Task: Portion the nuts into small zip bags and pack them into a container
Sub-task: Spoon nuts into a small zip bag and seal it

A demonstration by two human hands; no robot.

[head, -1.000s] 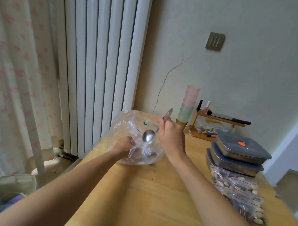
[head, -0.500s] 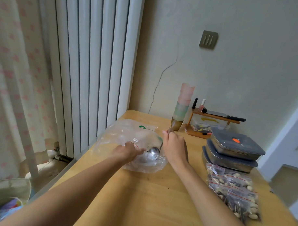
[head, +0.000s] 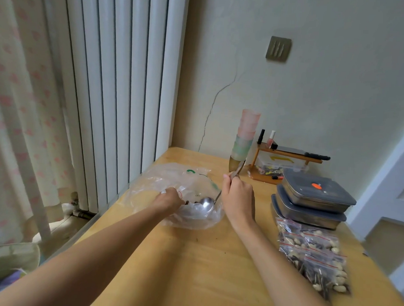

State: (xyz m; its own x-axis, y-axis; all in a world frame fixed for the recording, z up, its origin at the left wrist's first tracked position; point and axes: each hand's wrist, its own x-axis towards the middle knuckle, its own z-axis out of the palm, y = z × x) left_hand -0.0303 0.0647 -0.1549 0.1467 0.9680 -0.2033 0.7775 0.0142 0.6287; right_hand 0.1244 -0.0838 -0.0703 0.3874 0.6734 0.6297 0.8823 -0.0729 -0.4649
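Observation:
A large clear plastic bag [head: 163, 188] lies crumpled on the wooden table [head: 192, 267]. My left hand [head: 168, 201] pinches a small zip bag with a red line [head: 181, 192] at the big bag's mouth. My right hand [head: 238, 197] grips the handle of a metal spoon [head: 207, 203], whose bowl dips into the big bag beside the left hand. A few dark nuts show near my left fingertips. Several filled zip bags of nuts [head: 314, 255] lie in a pile at the right. Behind them stand stacked steel containers with grey lids [head: 314, 198].
A stack of pastel cups [head: 245, 136] and a small wooden rack [head: 285, 165] with bottles stand against the back wall. A white radiator [head: 116, 81] and a curtain [head: 19, 100] run along the table's left side. The table's right edge is near the bag pile.
The spoon has come down from above the big bag into its mouth. My left hand stayed at the bag. The camera has tilted and shifted slightly.

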